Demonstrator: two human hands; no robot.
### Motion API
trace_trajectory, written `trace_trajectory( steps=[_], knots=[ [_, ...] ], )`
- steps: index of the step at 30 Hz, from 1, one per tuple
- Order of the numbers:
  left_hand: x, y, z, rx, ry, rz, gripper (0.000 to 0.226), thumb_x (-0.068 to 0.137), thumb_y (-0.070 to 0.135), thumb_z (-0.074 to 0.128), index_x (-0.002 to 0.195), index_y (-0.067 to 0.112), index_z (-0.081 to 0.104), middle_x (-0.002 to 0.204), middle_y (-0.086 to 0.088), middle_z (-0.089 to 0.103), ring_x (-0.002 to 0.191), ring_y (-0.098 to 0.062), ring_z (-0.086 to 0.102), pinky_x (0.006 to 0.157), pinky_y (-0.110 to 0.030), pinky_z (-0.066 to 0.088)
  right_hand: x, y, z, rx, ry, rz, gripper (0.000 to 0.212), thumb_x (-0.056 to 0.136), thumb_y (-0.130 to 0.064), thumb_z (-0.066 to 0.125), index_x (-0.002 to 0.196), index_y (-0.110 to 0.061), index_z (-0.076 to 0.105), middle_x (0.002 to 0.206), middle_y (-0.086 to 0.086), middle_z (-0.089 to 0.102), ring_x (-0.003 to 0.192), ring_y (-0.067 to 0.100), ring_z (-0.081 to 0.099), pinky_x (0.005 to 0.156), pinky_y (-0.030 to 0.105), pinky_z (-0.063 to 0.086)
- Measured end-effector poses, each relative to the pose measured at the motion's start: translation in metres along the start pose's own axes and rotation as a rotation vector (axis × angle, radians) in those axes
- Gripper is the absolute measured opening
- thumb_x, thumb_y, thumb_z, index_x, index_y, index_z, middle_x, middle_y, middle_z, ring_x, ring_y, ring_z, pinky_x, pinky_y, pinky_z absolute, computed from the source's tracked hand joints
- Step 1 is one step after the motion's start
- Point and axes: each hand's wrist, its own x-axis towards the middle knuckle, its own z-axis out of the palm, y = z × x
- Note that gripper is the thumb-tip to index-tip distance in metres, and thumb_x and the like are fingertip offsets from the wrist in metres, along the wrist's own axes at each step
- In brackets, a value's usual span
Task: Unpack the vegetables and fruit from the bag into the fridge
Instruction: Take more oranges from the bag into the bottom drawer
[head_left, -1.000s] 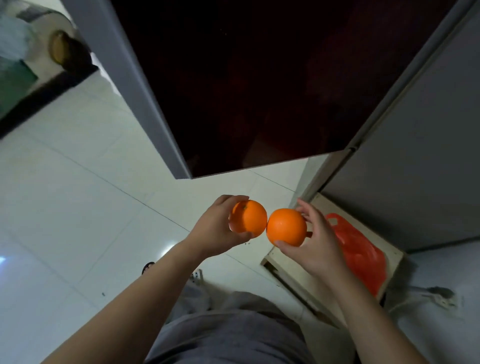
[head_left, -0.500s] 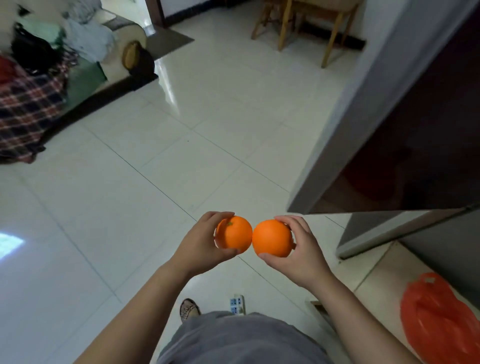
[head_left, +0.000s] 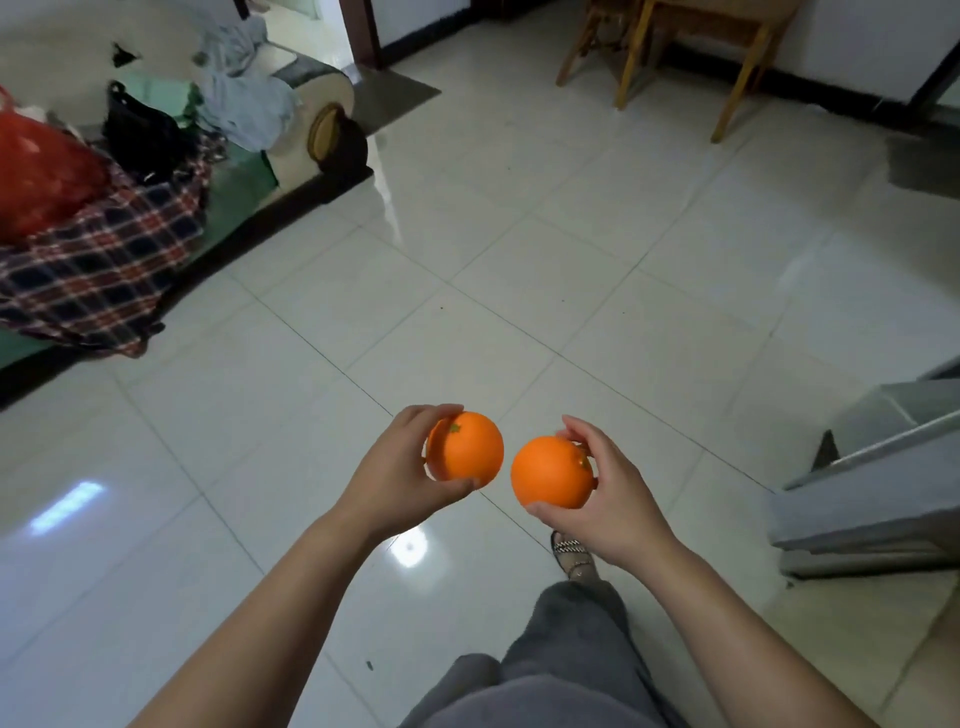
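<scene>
Living room floor (head_left: 519, 270), oranges (head_left: 470, 449) now apart (grips (head_left: 395, 480) unchanged)

Left hand (head_left: 389, 483) grips left orange (head_left: 470, 449), right hand (head_left: 623, 504) grips right orange (head_left: 550, 473) (2 arms extended).

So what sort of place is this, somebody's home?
Most likely a living room in a home: a sofa draped with a plaid blanket and loose clothes, wooden chairs by the far wall, and a glossy tiled floor.
</scene>
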Motion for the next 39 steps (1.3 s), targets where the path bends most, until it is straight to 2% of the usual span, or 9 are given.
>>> trace_trajectory(
  steps=[4, 8, 13, 16, 20, 27, 30, 35, 39],
  knots=[
    [0.07, 0.011, 0.01, -0.022, -0.047, 0.03, 0.077, 0.067, 0.036, 0.08, 0.132, 0.035, 0.038, 0.137, 0.007, 0.039, 0.113, -0.008, 0.04, 0.088, -0.028, 0.046, 0.058, 0.006, -0.021, 0.036, 0.093, 0.056, 0.095, 0.064, -0.034, 0.083, 0.138, -0.039, 0.024, 0.139, -0.016, 0.035, 0.116, 0.009, 0.041, 0.089, 0.031, 0.046],
    [0.143, 0.024, 0.025, -0.042, -0.072, 0.034, 0.076, 0.067, 0.036, 0.08, 0.131, 0.034, 0.039, 0.136, 0.007, 0.041, 0.114, -0.01, 0.041, 0.09, -0.031, 0.048, 0.131, 0.017, -0.048, 0.006, 0.228, 0.081, 0.081, 0.065, -0.031, 0.083, 0.13, -0.03, 0.035, 0.136, -0.006, 0.036, 0.107, 0.009, 0.04, 0.08, 0.027, 0.041],
    [0.248, 0.042, 0.007, -0.026, -0.067, 0.0, 0.075, 0.068, 0.032, 0.08, 0.131, 0.032, 0.04, 0.135, 0.004, 0.042, 0.119, -0.017, 0.044, 0.092, -0.037, 0.05, 0.25, -0.001, -0.094, 0.009, 0.229, 0.05, 0.074, 0.063, -0.031, 0.084, 0.124, -0.025, 0.042, 0.129, -0.006, 0.038, 0.103, 0.009, 0.044, 0.078, 0.023, 0.038],
    [0.311, 0.057, -0.001, -0.041, -0.033, 0.016, 0.073, 0.069, 0.032, 0.079, 0.131, 0.031, 0.04, 0.135, 0.003, 0.042, 0.114, -0.013, 0.044, 0.089, -0.033, 0.048, 0.303, -0.014, -0.126, -0.052, 0.224, -0.018, 0.074, 0.061, -0.034, 0.083, 0.123, -0.026, 0.044, 0.128, -0.008, 0.039, 0.103, 0.009, 0.046, 0.08, 0.022, 0.039],
    [0.386, 0.09, 0.014, -0.148, -0.061, 0.06, 0.074, 0.067, 0.03, 0.081, 0.13, 0.03, 0.043, 0.132, 0.005, 0.042, 0.113, -0.013, 0.046, 0.084, -0.029, 0.047, 0.337, -0.004, -0.176, -0.07, 0.309, 0.024, 0.072, 0.062, -0.038, 0.082, 0.122, -0.028, 0.045, 0.125, -0.012, 0.04, 0.102, 0.007, 0.045, 0.081, 0.022, 0.04],
    [0.535, 0.194, 0.094, -0.22, -0.331, 0.283, 0.072, 0.068, 0.028, 0.081, 0.129, 0.03, 0.043, 0.125, 0.012, 0.04, 0.107, -0.01, 0.045, 0.069, -0.011, 0.041, 0.364, 0.056, -0.294, -0.059, 0.619, 0.22, 0.071, 0.06, -0.034, 0.083, 0.121, -0.027, 0.047, 0.121, -0.013, 0.041, 0.103, 0.006, 0.047, 0.081, 0.019, 0.037],
    [0.594, 0.252, 0.13, -0.189, -0.483, 0.45, 0.073, 0.068, 0.029, 0.081, 0.13, 0.03, 0.043, 0.124, 0.013, 0.039, 0.109, -0.011, 0.045, 0.076, -0.017, 0.044, 0.375, 0.074, -0.346, -0.056, 0.784, 0.306, 0.072, 0.06, -0.032, 0.084, 0.122, -0.024, 0.047, 0.122, -0.011, 0.041, 0.102, 0.004, 0.045, 0.081, 0.018, 0.035],
    [0.663, 0.347, 0.185, -0.176, -0.76, 0.639, 0.068, 0.068, 0.024, 0.081, 0.124, 0.036, 0.044, 0.127, 0.009, 0.042, 0.109, -0.012, 0.047, 0.072, -0.013, 0.044, 0.374, 0.093, -0.407, -0.025, 1.075, 0.439, 0.076, 0.06, -0.028, 0.085, 0.126, -0.021, 0.048, 0.123, -0.005, 0.041, 0.106, 0.009, 0.045, 0.077, 0.009, 0.034],
    [0.674, 0.426, 0.242, -0.123, -0.935, 0.769, 0.073, 0.068, 0.025, 0.081, 0.129, 0.034, 0.042, 0.136, 0.005, 0.04, 0.113, -0.014, 0.046, 0.083, -0.027, 0.048, 0.345, 0.107, -0.449, -0.036, 1.267, 0.562, 0.076, 0.062, -0.03, 0.085, 0.127, -0.02, 0.047, 0.125, 0.0, 0.042, 0.104, 0.011, 0.046, 0.075, 0.008, 0.034]
  ],
)
